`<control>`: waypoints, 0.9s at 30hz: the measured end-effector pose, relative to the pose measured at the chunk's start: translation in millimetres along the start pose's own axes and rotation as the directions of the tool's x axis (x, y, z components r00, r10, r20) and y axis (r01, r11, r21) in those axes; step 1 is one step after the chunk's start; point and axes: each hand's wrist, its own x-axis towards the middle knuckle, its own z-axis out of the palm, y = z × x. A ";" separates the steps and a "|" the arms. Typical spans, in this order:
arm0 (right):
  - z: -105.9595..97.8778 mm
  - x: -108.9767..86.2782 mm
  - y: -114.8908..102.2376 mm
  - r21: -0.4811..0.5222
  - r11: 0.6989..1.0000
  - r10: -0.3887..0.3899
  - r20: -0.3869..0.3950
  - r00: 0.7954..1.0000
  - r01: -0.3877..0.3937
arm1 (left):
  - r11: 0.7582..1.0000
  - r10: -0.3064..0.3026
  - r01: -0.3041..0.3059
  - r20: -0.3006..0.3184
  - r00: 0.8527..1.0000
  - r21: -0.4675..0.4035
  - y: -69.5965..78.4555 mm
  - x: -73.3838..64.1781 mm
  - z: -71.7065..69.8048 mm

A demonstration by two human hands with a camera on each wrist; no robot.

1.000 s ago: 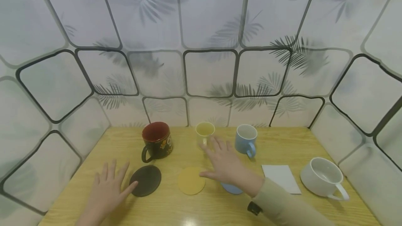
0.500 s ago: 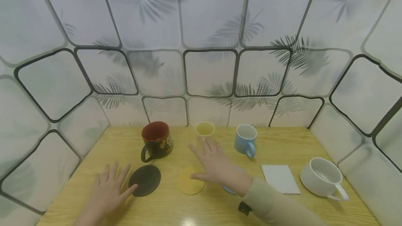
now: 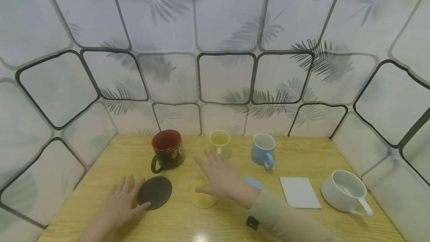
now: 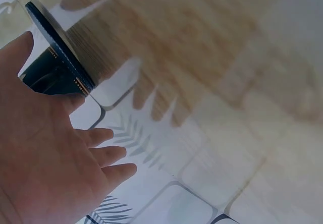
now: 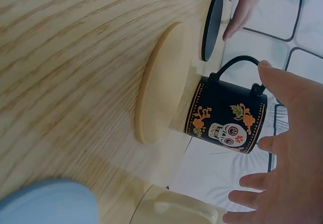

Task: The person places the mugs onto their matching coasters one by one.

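Observation:
My left hand [image 3: 119, 202], empty, has its fingers extended just left of the round black coaster [image 3: 156, 193]. Its thumb tip overlaps the coaster's near edge in the head view. My right hand [image 3: 221, 176] hovers with spread fingers over the round yellow coaster [image 3: 205, 201], partly covering it. Ahead of the right fingertips stands the pale yellow mug [image 3: 220, 140]. Behind the black coaster is a black mug [image 3: 172, 157] with a red inside; the right wrist view shows its skull and flower pattern [image 5: 229, 133]. My right forearm partly hides the round blue coaster [image 3: 252, 182].
A light blue mug [image 3: 262, 153] stands at the back right of the wooden table [image 3: 168, 227]. Farther right lie a white square coaster [image 3: 300, 193] and a wide white mug [image 3: 342, 190]. A patterned curtain [image 3: 225, 77] surrounds the table's back and sides.
My right hand has drifted left and a little nearer, uncovering the yellow mug's handle and more of the blue coaster. My left hand has shifted slightly right. The mugs and coasters have stayed put.

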 end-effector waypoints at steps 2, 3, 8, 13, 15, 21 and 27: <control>0.9 2.4 -2.8 0.003 1.000 0.006 0.013 1.000 -0.006 | 1.000 -0.001 0.001 0.006 1.000 0.003 -0.6 -0.2 0.7; 1.6 3.5 -4.1 0.006 1.000 0.008 0.017 1.000 -0.008 | 1.000 -0.002 0.002 0.009 1.000 0.005 -1.0 -0.3 1.0; 2.3 9.9 -11.0 0.021 1.000 0.006 0.019 1.000 -0.006 | 1.000 0.003 -0.003 0.013 1.000 0.006 -2.9 0.1 1.3; 2.2 16.6 -16.6 0.033 0.999 -0.004 0.014 1.000 0.003 | 1.000 0.004 -0.004 0.001 1.000 -0.002 -4.4 -0.2 -0.1; 3.0 18.7 -18.5 0.038 0.999 -0.009 0.014 1.000 0.008 | 1.000 0.000 0.000 0.000 1.000 -0.008 -4.8 -1.4 -1.0; 10.9 24.0 -23.4 0.078 0.997 0.001 0.022 1.000 -0.003 | 1.000 0.010 -0.010 0.003 1.000 -0.008 -5.4 -4.1 -0.9; 19.7 31.5 -29.7 0.087 0.996 -0.009 0.004 1.000 0.009 | 0.999 0.038 -0.038 0.010 0.999 -0.022 -6.0 -4.1 1.6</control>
